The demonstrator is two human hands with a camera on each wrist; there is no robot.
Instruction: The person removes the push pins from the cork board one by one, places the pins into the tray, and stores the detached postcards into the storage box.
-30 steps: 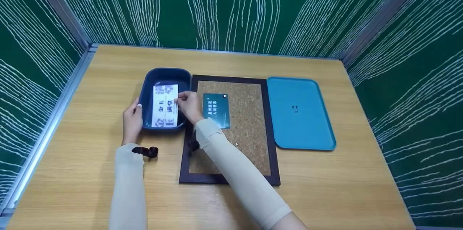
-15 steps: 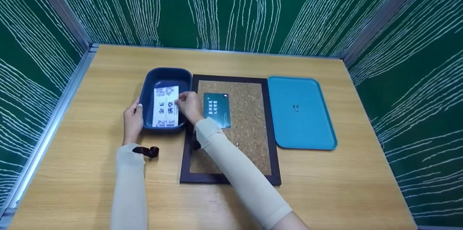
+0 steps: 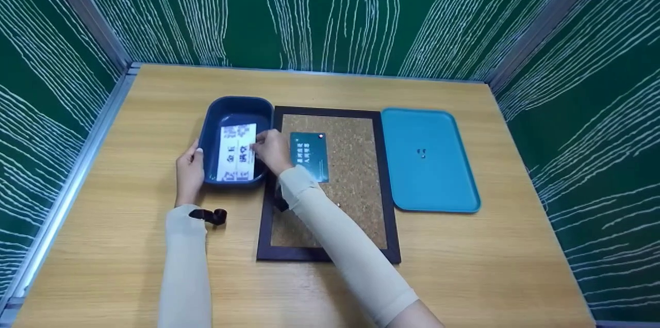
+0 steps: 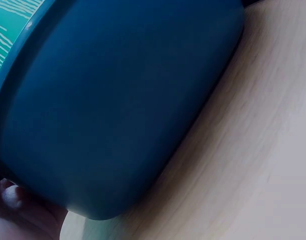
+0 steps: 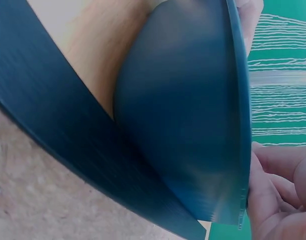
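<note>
A white card (image 3: 237, 155) with purple print and dark characters lies tilted inside a dark blue bin (image 3: 240, 106), at the left of the head view. At the card's right edge my right hand (image 3: 274, 151) pinches it between thumb and fingers, over the bin's right rim. On the opposite side, my left hand (image 3: 190, 170) grips the bin's left wall, thumb on the rim. The left wrist view is mostly bin wall, with part of the left hand (image 4: 25, 212) at the lower left. In the right wrist view the bin wall hides the card from the right hand (image 5: 280, 192).
A dark-framed cork board (image 3: 356, 163) lies beside the bin, partly under my right forearm. A green card (image 3: 312, 155) with a pin at its upper right corner is on it. Right of the board is a light blue tray (image 3: 433, 183) holding several tiny pins (image 3: 422, 152).
Within the bin, the white card has shifted slightly and its top edge has tilted and come down a little. Both hands stay in nearly the same places.
</note>
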